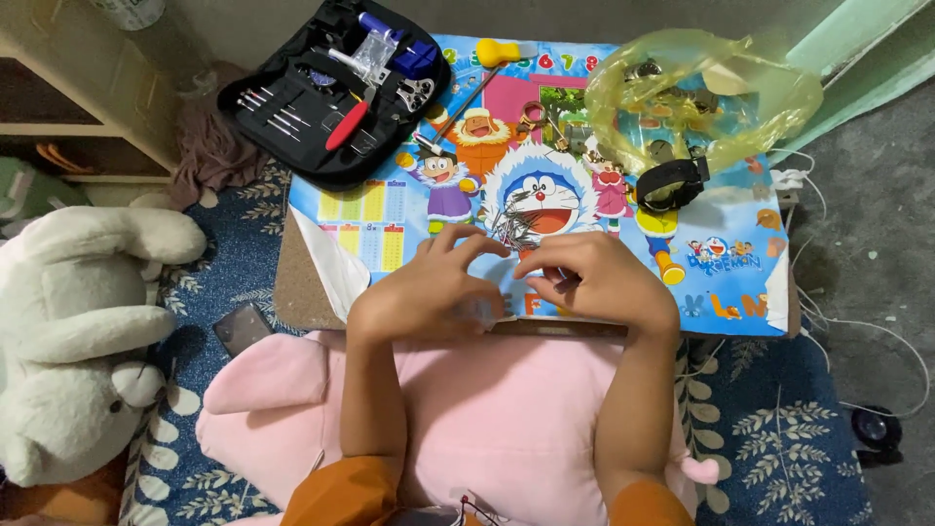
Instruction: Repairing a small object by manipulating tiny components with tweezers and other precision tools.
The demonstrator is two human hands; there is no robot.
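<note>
Clutter rings the working spot: an open black tool case (336, 93) with a red-handled tool and small metal picks lies at the far left corner, a yellow-handled tool (499, 54) beside it, a yellowish translucent plastic bag (701, 93) of small metal parts at the far right, and a black watch (670, 183) just in front of the bag. A small heap of thin metal pins (511, 229) sits just beyond the fingertips.

The left hand (429, 287) and the right hand (599, 278) meet at the near edge of the desk (302, 287), fingers curled inward around something small; the thing itself is hidden behind the fingers, so whether each grip is clenched on it or only touching cannot be told.

The desk is a low brown board covered by a glossy, brightly printed cartoon poster (419, 209), one corner curled up. A soft pink cushion (487, 419) lies under the forearms, resting on a dark blue rug (779, 438) with a pale leaf pattern. A plush white rabbit toy (73, 331) lies at the left, a dark phone (243, 326) near it, white cables (857, 321) trailing on the grey floor at the right.
</note>
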